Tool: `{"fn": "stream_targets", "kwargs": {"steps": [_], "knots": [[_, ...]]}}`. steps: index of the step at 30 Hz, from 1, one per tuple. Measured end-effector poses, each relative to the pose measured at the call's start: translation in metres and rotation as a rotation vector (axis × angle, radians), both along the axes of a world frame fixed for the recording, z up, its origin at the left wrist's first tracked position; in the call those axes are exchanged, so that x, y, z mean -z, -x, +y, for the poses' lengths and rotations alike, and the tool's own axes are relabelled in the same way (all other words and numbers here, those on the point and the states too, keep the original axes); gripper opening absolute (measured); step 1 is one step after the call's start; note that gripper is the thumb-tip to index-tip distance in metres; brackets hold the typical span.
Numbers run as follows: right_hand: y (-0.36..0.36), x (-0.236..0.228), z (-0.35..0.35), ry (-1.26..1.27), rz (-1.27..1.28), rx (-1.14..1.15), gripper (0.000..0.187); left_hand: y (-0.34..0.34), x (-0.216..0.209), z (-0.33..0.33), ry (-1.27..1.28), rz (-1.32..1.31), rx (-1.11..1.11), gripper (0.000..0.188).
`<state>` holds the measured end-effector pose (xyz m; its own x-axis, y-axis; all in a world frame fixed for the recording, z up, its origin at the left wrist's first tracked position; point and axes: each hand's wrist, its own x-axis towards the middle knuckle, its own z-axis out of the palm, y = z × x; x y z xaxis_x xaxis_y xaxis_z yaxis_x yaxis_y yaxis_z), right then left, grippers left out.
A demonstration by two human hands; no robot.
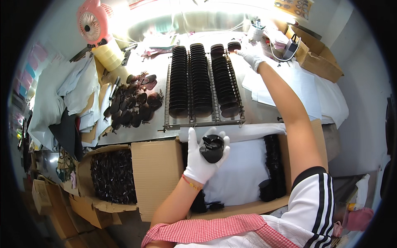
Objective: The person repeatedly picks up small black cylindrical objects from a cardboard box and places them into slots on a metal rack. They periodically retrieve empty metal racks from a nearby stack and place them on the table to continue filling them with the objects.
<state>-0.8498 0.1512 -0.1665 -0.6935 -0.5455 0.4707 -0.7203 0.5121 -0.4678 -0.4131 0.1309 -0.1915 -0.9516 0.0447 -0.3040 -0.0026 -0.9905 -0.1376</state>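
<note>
My left hand, in a white glove, is palm up with its fingers curled around a black rounded bundle; its top is shiny and uneven. My right hand, also gloved, reaches to the far end of the metal rack. Its fingertips pinch a dark lens beside the rack's right row. Three rows of dark oval lenses stand on edge in the rack. The right row has a small gap near its far end.
Loose dark lenses lie heaped left of the rack. Below the bench edge are a carton of black pieces and an open carton with white sheeting and black stacks. A pink fan, papers and a cardboard box flank the rack.
</note>
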Motion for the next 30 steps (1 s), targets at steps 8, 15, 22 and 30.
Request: {"fn": "stream_targets", "kwargs": {"steps": [8, 15, 22, 30], "knots": [[0.012, 0.024, -0.012, 0.034, -0.018, -0.111, 0.031, -0.014, 0.013, 0.009, 0.122, -0.093, -0.032, 0.034], [-0.007, 0.057, -0.025, -0.373, 0.492, 0.034, 0.040, -0.013, 0.007, 0.021, 0.331, -0.025, -0.083, 0.028], [-0.138, -0.017, 0.055, 0.421, -0.099, -0.161, 0.032, 0.003, -0.018, 0.035, 0.628, -0.262, -0.196, 0.026], [-0.303, 0.001, 0.160, -0.053, -0.004, -0.469, 0.057, 0.031, -0.006, 0.082, 0.838, 0.020, -0.131, 0.034]]}}
